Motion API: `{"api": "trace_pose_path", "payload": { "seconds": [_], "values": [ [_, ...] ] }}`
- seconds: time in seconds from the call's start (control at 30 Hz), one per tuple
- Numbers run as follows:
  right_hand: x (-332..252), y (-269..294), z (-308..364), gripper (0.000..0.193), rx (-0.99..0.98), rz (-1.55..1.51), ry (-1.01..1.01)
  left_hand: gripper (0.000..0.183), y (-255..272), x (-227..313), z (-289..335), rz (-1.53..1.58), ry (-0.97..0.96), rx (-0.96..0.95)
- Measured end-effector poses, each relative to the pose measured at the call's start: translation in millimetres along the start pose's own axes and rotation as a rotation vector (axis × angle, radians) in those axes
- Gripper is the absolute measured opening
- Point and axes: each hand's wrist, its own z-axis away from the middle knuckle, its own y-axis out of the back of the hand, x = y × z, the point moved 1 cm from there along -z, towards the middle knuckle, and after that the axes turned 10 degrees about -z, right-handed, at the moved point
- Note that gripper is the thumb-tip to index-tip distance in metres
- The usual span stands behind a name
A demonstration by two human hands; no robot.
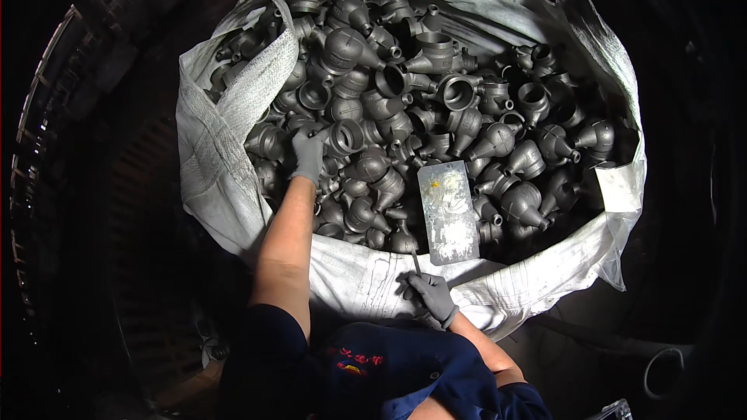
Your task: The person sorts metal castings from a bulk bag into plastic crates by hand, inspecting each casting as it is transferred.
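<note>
My left hand [309, 155], in a grey glove, reaches into a heap of dark grey metal castings. Its fingers are closed at the edge of one casting [345, 138], whose round open mouth faces up. My right hand [433, 298], gloved alike, is near the front rim of the bag, closed around a thin dark rod [416, 263] that points up toward the pile. Beyond the rod's tip sits another bulb-shaped casting [403, 241]. The castings have rounded bodies, narrow necks and wide ring-shaped openings.
A large white woven bag [537, 268] with folded sides surrounds the castings. A worn grey rectangular plate [449, 214] with a yellow smear lies on the heap at its front. A broad woven strap [253, 82] crosses the left side. Dark slatted boards [156, 187] show at left.
</note>
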Motion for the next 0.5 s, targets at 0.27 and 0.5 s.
{"api": "trace_pose_path", "payload": {
  "seconds": [0.27,0.5],
  "values": [
    [-46,-10,-12,0.024,0.063,0.039,0.195,0.022,21,74,121,0.037,0.028,-0.069],
    [-96,-51,-26,0.046,-0.101,-0.211,0.340,0.017,55,67,185,0.522,0.210,-0.047]
  ]
}}
